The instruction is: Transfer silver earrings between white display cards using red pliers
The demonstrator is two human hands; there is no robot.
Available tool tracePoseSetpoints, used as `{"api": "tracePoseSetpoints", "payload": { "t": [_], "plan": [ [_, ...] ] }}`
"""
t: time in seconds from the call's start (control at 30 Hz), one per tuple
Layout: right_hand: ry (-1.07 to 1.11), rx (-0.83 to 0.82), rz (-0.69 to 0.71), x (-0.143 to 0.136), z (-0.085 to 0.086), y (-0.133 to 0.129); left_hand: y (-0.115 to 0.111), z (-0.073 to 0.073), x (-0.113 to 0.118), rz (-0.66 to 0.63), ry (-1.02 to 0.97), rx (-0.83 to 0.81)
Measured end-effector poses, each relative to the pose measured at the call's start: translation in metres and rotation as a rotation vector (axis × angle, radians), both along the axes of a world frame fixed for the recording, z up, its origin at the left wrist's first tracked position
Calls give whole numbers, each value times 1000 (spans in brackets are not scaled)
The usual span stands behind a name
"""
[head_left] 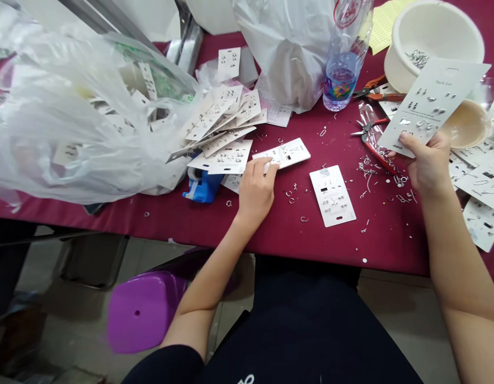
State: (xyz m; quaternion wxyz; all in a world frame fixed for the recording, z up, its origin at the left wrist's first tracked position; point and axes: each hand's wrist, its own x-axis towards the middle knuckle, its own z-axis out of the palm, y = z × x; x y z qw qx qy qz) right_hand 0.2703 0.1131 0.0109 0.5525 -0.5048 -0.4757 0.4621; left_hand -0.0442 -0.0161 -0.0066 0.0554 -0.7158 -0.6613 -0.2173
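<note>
My right hand [428, 160] holds up a white earring card [434, 106] by its lower edge, thumb on the front, above the table's right part. On a small stack of white cards [289, 153] near the middle rest the fingers of my left hand [258, 186]; its fingertips touch the left end of the stack. Another earring card [332, 196] lies flat on the dark red cloth [278, 229] between my hands. A fanned pile of cards [226, 154] is just left of my left hand, beside a blue tape dispenser [204, 186].
A big plastic bag [90, 122] with cards fills the left. Behind stand a white bag [290, 53] and a bottle [342, 74]. Pliers [372, 144], loose metal pieces, a white bowl [402, 48], a beige bowl [470, 125] and more cards [484, 224] are at the right.
</note>
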Motion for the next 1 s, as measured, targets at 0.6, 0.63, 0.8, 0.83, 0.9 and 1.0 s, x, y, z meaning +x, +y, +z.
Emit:
{"api": "tracePoseSetpoints", "payload": {
  "t": [0.6, 0.63, 0.8, 0.83, 0.9, 1.0],
  "plan": [
    [1, 82, 45, 7, -11, 4, 15, 9, 57, -363, -58, -386],
    [-1, 78, 53, 7, -11, 4, 21, 10, 58, -338, -66, -394],
    [-28, 83, 62, 6, -15, 4, 61, 8, 70, -197, -56, -444],
    [-29, 87, 53, 5, -16, 4, 67, 8, 73, -185, -46, -460],
    [-23, 82, 40, 4, -15, 3, 75, 8, 79, -182, -28, -494],
    [0, 72, 55, 3, -14, 1, 82, 9, 82, -214, -16, -541]
  ]
}}
